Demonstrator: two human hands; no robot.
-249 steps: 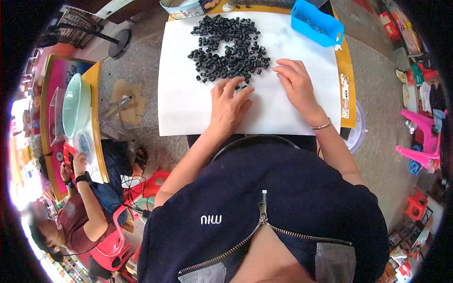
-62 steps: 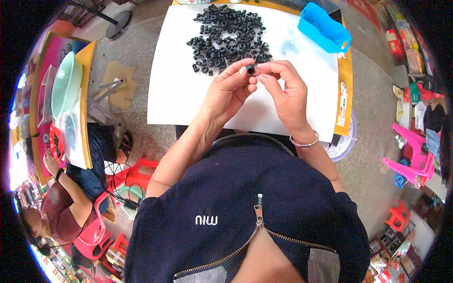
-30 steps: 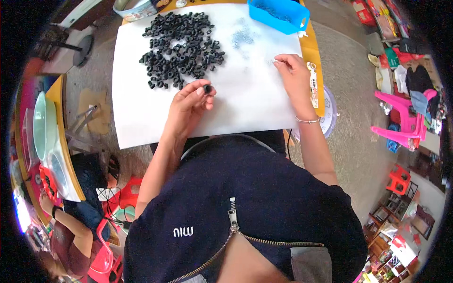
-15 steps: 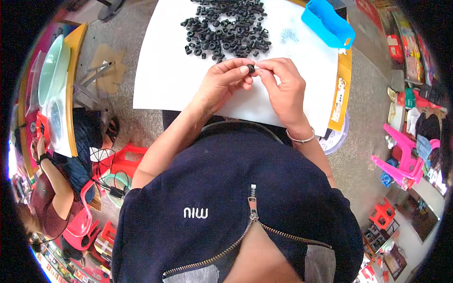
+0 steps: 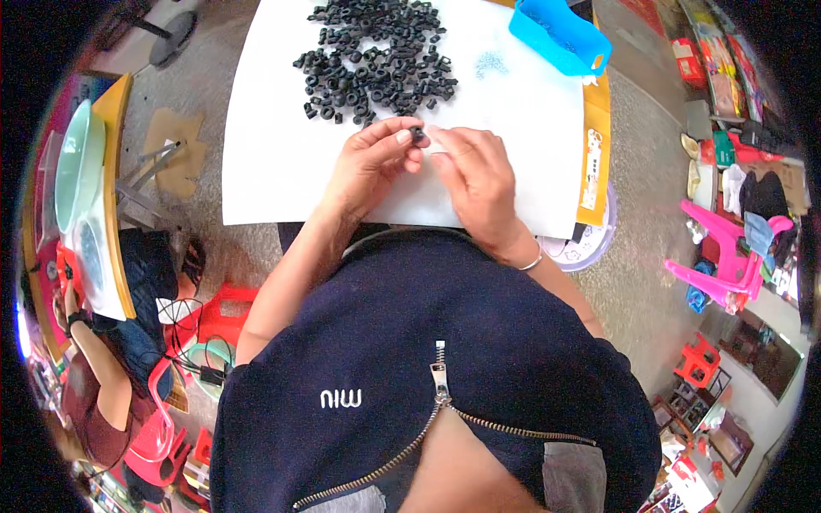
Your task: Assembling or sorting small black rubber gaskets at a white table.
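My left hand pinches a small black ring-shaped plastic or rubber part between thumb and fingertips, above the white table sheet. Close to its right, my right hand has its fingers curled beside the part, slightly apart from it. Whatever its fingertips hold is too small to make out. Just beyond both hands lies a loose pile of similar black parts, several of them ring-shaped.
A blue plastic bin stands at the table's far right, near tiny blue specks on the white sheet. At the left, another person sits by a table with a pale green basin. A pink stool is at right.
My right fingers have drawn slightly away from the black part, which stays in my left hand. The whole view has shifted, so the table and hands appear farther left.
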